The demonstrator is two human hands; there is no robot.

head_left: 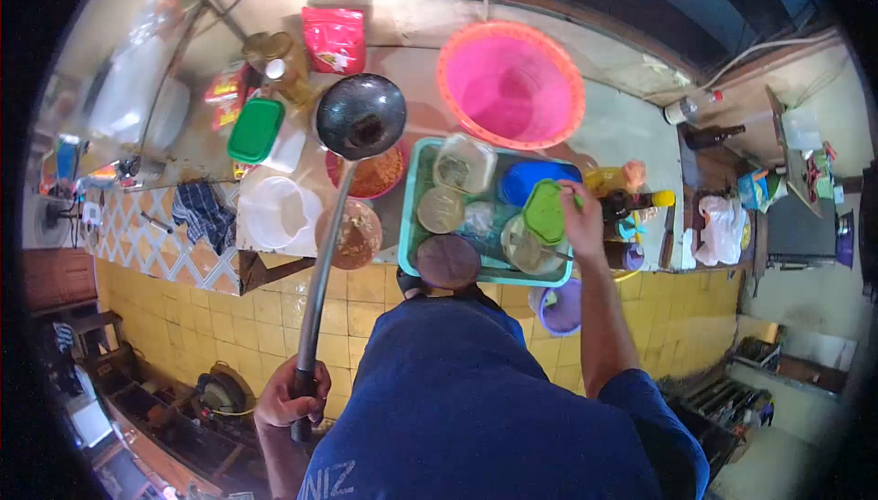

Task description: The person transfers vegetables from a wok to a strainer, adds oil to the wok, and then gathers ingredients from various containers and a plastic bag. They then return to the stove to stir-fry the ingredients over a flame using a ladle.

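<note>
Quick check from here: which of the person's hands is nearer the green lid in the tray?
Right. The right hand is touching the green lid over the teal tray. The left hand is far below-left, gripping the ladle handle's end.

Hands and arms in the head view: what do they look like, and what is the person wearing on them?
Both hands are bare: no gloves, rings, watch or bands can be made out. The left hand shows only to the wrist at the lower edge of the picture. The right hand leads down a bare forearm to a short blue sleeve of a blue shirt, which has pale lettering near the bottom.
</note>
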